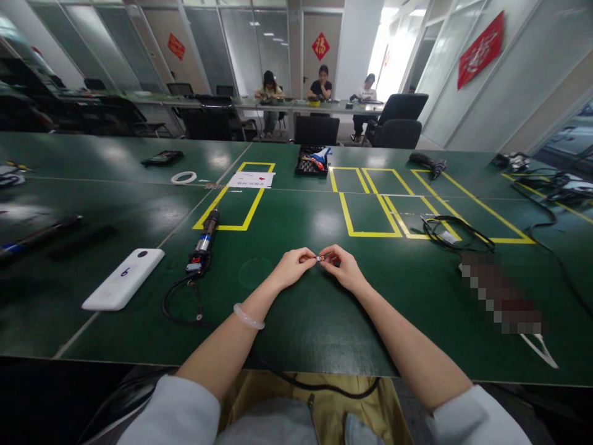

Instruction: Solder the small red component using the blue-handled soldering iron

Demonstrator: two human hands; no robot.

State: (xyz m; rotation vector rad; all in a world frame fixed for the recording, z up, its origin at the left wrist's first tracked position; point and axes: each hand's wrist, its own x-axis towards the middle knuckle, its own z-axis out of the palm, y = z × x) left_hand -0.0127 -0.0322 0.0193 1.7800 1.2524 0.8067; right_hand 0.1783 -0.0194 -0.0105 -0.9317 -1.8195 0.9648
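My left hand (293,267) and my right hand (343,267) meet just above the green table (324,321), fingertips pinched together on a tiny part (319,258) with a red speck. The part is too small to identify. A pale bangle (248,316) sits on my left wrist. A soldering-iron-like tool (204,240) with a black cord lies to the left of my left hand, and a white slab marked with a digit (124,278) lies further left.
Yellow tape rectangles (370,213) mark the table. A black tray of small tools (312,162), a white tape ring (184,178), a paper sheet (251,180), coiled black cables (447,232) and a blurred patch (503,293) lie around. Three people sit at a far desk (319,86).
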